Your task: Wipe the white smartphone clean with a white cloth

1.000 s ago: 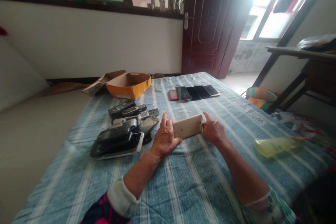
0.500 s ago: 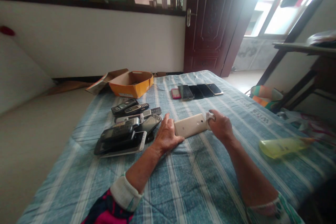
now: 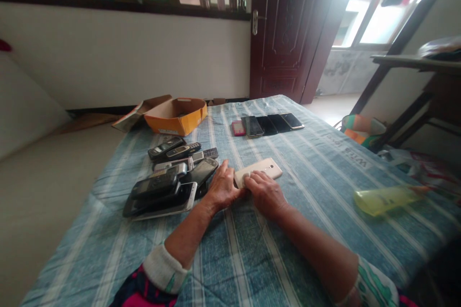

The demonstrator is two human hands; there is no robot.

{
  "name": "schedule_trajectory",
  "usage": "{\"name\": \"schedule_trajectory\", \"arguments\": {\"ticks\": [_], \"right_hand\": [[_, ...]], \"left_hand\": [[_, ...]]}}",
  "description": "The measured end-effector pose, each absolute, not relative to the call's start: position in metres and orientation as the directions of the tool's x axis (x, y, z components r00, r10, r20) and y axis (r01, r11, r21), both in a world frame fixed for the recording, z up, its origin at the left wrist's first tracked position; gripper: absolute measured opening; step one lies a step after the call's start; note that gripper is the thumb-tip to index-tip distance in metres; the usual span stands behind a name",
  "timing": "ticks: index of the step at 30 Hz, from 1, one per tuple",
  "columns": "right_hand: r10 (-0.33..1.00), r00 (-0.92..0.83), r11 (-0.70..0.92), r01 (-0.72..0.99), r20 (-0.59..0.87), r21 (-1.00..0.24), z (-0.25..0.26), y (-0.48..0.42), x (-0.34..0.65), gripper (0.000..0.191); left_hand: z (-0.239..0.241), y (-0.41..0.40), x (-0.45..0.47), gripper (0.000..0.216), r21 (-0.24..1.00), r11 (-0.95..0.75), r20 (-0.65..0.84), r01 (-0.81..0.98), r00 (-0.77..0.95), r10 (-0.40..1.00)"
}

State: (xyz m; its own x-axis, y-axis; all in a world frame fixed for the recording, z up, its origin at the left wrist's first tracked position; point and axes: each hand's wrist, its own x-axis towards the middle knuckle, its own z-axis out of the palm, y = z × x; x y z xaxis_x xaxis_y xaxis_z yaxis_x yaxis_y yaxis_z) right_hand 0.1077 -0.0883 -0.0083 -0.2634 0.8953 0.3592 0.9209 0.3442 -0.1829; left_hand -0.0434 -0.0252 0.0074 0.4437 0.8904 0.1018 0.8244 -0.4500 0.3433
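A gold smartphone point(image 3: 271, 167) lies back up on the striped cloth, its camera end pointing right. My left hand point(image 3: 222, 187) grips its left end, thumb along the near edge and fingers at the far side. My right hand point(image 3: 267, 195) is closed over a small white wad, perhaps tissue point(image 3: 246, 177), pressed on the phone's back near its left end; most of the wad is hidden under the fingers. Just left of my left hand is a heap of old phones point(image 3: 156, 186), with a grey-screened phone point(image 3: 202, 171) closest to it.
Beyond my hands, a row of dark phones point(image 3: 268, 125) lies beside a small pink-edged item point(image 3: 238, 128). An open orange box point(image 3: 176, 117) stands at the far left of the cloth-covered surface point(image 3: 306, 230). A yellow, bottle-like object point(image 3: 383, 200) lies at right.
My right hand has moved left with the white wad, from the phone's camera end to near its left end. My left hand still holds the phone. The view has shifted slightly.
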Motion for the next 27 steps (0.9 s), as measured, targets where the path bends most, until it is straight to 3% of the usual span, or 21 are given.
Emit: {"name": "schedule_trajectory", "arguments": {"ticks": [3,7,13,20,27], "right_hand": [[0.909,-0.244,0.321,0.927,0.337,-0.195,-0.005,-0.088,0.111,0.027],[0.966,-0.025,0.085,0.971,0.256,-0.226,0.002,-0.081,0.138,0.029],[0.946,0.264,-0.197,0.929,0.189,-0.312,0.005,-0.071,0.181,0.033],[0.901,0.351,-0.233,0.887,0.256,-0.399,0.001,-0.064,0.197,0.031],[0.953,0.218,-0.153,0.945,0.208,-0.291,0.004,-0.07,0.171,0.03]], "left_hand": [[0.006,-0.024,-0.044,0.047,0.347,-0.465,0.129,0.814,0.45,0.884],[0.008,-0.026,-0.044,0.053,0.343,-0.462,0.114,0.818,0.452,0.885],[0.01,-0.027,-0.044,0.055,0.306,-0.476,0.107,0.825,0.467,0.878],[0.011,-0.034,-0.039,0.055,0.26,-0.451,0.12,0.854,0.434,0.893],[0.013,-0.05,-0.028,0.059,0.159,-0.396,0.125,0.905,0.379,0.917]]}}
